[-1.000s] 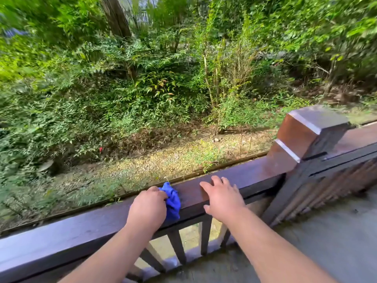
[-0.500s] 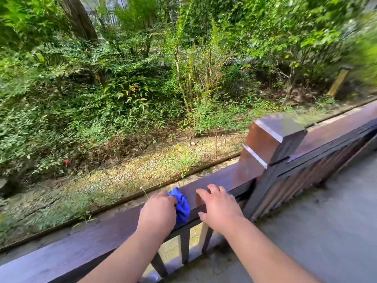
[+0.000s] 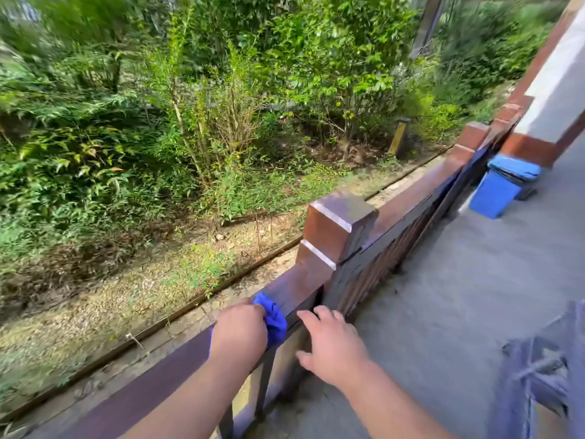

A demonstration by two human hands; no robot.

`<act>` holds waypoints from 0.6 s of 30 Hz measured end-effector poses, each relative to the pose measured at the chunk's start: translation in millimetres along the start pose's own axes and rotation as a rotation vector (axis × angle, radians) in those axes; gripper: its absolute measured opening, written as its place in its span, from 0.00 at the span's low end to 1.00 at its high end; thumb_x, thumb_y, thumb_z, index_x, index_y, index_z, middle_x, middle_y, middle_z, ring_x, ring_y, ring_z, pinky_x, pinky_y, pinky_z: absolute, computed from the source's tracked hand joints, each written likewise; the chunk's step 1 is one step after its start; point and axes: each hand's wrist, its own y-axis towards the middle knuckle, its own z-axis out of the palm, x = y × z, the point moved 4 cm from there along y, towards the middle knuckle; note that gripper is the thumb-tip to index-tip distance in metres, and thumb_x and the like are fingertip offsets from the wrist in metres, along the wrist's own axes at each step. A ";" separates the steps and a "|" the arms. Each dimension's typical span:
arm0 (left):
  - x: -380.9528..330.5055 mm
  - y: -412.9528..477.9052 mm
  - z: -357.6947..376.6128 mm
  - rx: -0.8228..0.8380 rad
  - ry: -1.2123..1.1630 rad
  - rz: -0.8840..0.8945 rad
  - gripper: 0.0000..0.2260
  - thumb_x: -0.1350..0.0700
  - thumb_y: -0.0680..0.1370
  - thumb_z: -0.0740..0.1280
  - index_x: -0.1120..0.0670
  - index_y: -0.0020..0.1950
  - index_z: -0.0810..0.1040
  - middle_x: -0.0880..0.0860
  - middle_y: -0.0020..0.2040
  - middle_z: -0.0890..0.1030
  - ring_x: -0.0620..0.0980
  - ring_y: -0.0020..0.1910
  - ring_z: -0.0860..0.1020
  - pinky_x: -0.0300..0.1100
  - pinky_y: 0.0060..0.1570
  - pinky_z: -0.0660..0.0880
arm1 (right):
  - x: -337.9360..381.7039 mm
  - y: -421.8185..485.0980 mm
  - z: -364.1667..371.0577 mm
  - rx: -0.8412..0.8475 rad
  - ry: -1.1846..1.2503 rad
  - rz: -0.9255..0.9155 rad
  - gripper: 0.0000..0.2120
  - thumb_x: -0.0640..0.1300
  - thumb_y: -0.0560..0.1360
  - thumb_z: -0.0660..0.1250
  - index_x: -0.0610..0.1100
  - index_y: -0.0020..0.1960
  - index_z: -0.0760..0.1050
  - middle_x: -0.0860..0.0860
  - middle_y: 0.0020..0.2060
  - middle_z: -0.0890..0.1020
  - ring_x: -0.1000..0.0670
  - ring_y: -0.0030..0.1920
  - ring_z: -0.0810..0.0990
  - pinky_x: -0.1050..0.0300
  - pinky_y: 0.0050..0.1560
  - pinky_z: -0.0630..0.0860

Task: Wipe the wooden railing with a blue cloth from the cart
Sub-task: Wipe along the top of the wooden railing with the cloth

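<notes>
The brown wooden railing point(image 3: 152, 391) runs from the lower left up to a square post point(image 3: 338, 226) and on toward the upper right. My left hand point(image 3: 237, 334) presses a bunched blue cloth point(image 3: 273, 318) onto the top rail just left of the post. My right hand point(image 3: 332, 343) hovers with fingers spread beside the rail's inner edge, to the right of the cloth, holding nothing. No cart is visible.
A blue bin point(image 3: 503, 185) with a lid stands by the railing further along the concrete walkway point(image 3: 459, 296). A white pillar with a brown base point(image 3: 544, 99) rises at the upper right. Bushes and gravel lie beyond the rail. A denim-clad leg point(image 3: 547, 375) shows at lower right.
My left hand and the cloth have slid right along the rail toward the post. My right hand has come off the rail top. The view has swung right, bringing the bin and pillar in.
</notes>
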 end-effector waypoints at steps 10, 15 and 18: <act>-46.3 44.9 1.8 -0.034 -0.004 0.013 0.10 0.56 0.75 0.60 0.49 0.49 0.81 0.50 0.48 0.78 0.54 0.46 0.79 0.48 0.41 0.76 | -11.9 75.2 -7.2 -0.058 0.023 -0.234 0.33 0.52 0.75 0.73 0.48 0.75 0.61 0.44 0.69 0.70 0.38 0.68 0.69 0.41 0.66 0.72; -62.1 57.3 -2.8 -0.014 0.013 -0.087 0.09 0.56 0.74 0.61 0.50 0.50 0.79 0.49 0.49 0.78 0.54 0.49 0.80 0.47 0.41 0.74 | -23.0 102.3 1.2 -0.073 0.012 -0.350 0.32 0.49 0.72 0.75 0.46 0.70 0.63 0.43 0.64 0.73 0.38 0.64 0.72 0.41 0.63 0.74; -64.4 54.8 -7.4 -0.003 -0.025 -0.180 0.10 0.52 0.74 0.63 0.47 0.52 0.81 0.49 0.49 0.79 0.53 0.51 0.80 0.48 0.46 0.77 | -30.3 99.6 1.8 -0.099 0.018 -0.433 0.30 0.48 0.74 0.72 0.44 0.70 0.62 0.40 0.64 0.73 0.36 0.62 0.72 0.39 0.63 0.73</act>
